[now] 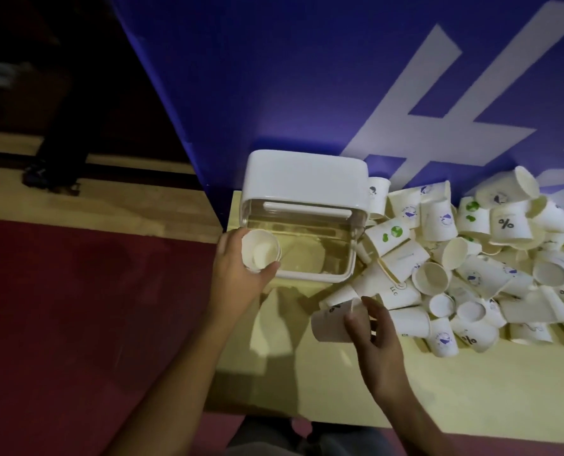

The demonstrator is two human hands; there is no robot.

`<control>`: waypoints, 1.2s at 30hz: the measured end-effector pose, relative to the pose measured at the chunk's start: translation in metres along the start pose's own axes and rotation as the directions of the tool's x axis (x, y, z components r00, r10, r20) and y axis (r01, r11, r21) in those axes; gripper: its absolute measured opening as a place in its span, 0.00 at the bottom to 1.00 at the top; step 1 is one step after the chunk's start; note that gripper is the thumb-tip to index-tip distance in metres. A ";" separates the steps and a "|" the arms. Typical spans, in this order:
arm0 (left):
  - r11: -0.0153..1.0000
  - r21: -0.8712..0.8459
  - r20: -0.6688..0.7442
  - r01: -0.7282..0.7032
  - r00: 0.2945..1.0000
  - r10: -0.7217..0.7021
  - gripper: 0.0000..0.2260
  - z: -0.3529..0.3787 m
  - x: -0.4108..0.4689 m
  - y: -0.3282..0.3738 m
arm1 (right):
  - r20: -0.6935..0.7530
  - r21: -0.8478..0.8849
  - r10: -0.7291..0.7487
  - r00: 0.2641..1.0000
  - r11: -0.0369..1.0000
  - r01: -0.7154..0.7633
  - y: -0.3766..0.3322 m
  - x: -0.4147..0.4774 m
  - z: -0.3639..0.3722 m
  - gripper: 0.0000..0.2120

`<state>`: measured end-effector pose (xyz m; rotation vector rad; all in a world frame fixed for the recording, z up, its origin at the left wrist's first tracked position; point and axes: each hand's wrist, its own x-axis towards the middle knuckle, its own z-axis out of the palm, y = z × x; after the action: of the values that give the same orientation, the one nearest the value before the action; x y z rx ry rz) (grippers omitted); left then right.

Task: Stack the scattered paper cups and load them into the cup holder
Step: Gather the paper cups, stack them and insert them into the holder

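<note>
A white cup holder (302, 179) with a clear front box stands on the pale yellow table (340, 383) against the blue wall. My left hand (238, 268) grips a short stack of white paper cups (260, 249), mouth up, just left of the holder's clear box. My right hand (377, 337) pinches the rim of a single paper cup (331, 325) lying on its side, mouth to the right, in front of the holder. A large heap of scattered paper cups (471, 264) with small printed logos covers the table to the right.
The blue wall (307, 77) with white lettering rises right behind the holder and the heap. The table's left edge is just left of the holder; beyond it is a red carpet (76, 324) and a wooden floor strip. A person's legs stand far left.
</note>
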<state>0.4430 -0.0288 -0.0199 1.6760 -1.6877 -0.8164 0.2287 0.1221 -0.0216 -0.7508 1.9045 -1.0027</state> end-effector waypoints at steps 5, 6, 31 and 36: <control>1.000 0.000 0.046 -0.002 0.999 0.002 0.33 0.016 0.019 -0.021 | -0.001 -0.114 -0.030 1.000 0.993 0.030 -0.007 0.011 0.004 0.35; 1.000 0.008 0.063 0.000 0.998 -0.001 0.33 0.020 0.022 -0.025 | 0.013 -0.117 -0.033 0.999 0.993 0.034 -0.007 0.013 0.005 0.34; 0.987 -0.111 0.247 0.112 0.966 -0.081 0.22 0.020 0.034 -0.062 | 0.252 -0.277 -0.497 0.830 0.785 0.554 -0.073 0.085 0.103 0.38; 0.929 -0.259 0.154 0.264 0.961 -0.230 0.15 0.013 0.034 -0.058 | 0.324 -0.352 -0.469 0.822 0.747 0.564 -0.061 0.106 0.123 0.38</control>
<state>0.4684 -0.0635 -0.0734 1.6879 -1.3756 -1.2371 0.2939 -0.0357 -0.0520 -1.6653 1.7722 -0.7630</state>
